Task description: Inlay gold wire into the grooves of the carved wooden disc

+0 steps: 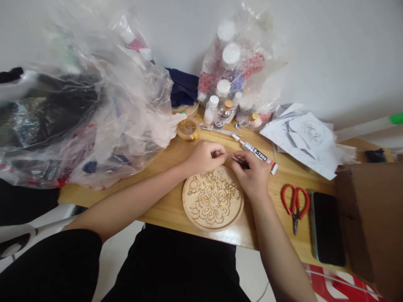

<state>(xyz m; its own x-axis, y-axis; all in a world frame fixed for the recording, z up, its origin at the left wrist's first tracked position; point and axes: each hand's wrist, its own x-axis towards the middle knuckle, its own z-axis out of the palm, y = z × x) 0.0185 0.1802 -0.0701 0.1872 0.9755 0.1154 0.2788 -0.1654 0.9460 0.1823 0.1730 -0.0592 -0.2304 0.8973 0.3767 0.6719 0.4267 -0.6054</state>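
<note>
Backed by a plain pale-grey wall point(330, 50), furnished with a honey-coloured wooden bench point(170, 209) standing before it, open to an off-white floor point(248, 268) below the near edge, and lit softly, with glossy sheen along the front and dimmer shading at right.

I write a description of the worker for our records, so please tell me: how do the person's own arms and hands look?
Both the left hand and right hand are without gloves, and no watch or bracelet shows. A plain black sleeve ends near the left elbow. The right forearm is uncovered; its sleeve, if any, is out of view.
</note>
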